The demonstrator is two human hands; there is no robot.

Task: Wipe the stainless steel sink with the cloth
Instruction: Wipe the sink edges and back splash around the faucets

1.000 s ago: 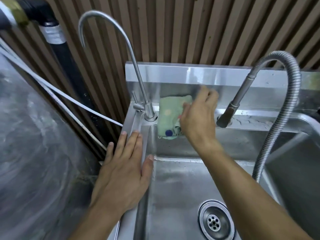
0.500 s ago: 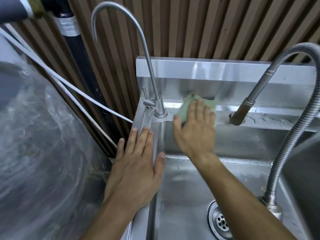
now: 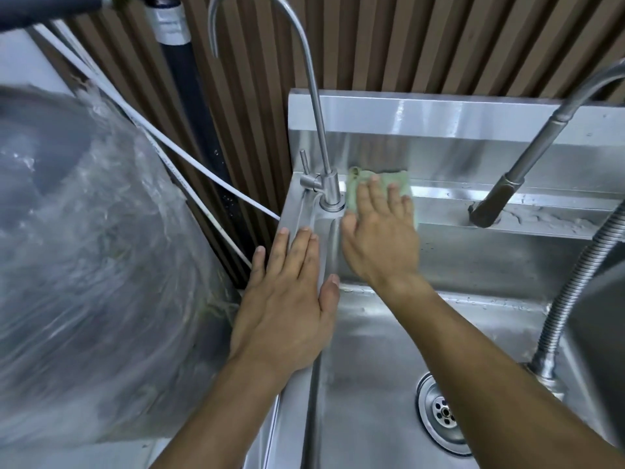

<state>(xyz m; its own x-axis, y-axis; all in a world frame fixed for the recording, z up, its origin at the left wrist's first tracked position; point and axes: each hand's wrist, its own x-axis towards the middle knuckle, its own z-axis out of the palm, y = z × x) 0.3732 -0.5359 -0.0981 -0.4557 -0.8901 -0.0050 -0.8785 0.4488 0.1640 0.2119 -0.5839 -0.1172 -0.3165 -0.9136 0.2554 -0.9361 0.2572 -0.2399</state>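
Observation:
A pale green cloth (image 3: pixel 397 181) lies flat on the back ledge of the stainless steel sink (image 3: pixel 507 272), right beside the base of the thin gooseneck tap (image 3: pixel 329 191). My right hand (image 3: pixel 380 238) presses on the cloth with straight, spread fingers and covers most of it. My left hand (image 3: pixel 287 302) rests flat on the sink's left rim, fingers straight, thumb over the inner edge. The drain (image 3: pixel 443 414) sits in the basin floor below my right forearm.
A pull-out spray tap (image 3: pixel 500 194) with a ribbed metal hose (image 3: pixel 575 282) hangs over the ledge at right. A plastic-wrapped bulky object (image 3: pixel 84 265) fills the left. White tubes (image 3: pixel 203 170) and a black pipe (image 3: pixel 196 106) run along the brown slatted wall.
My right hand slid the cloth leftward along the back ledge until it sits against the thin tap's base. My left hand has stayed on the rim. The camera has shifted right.

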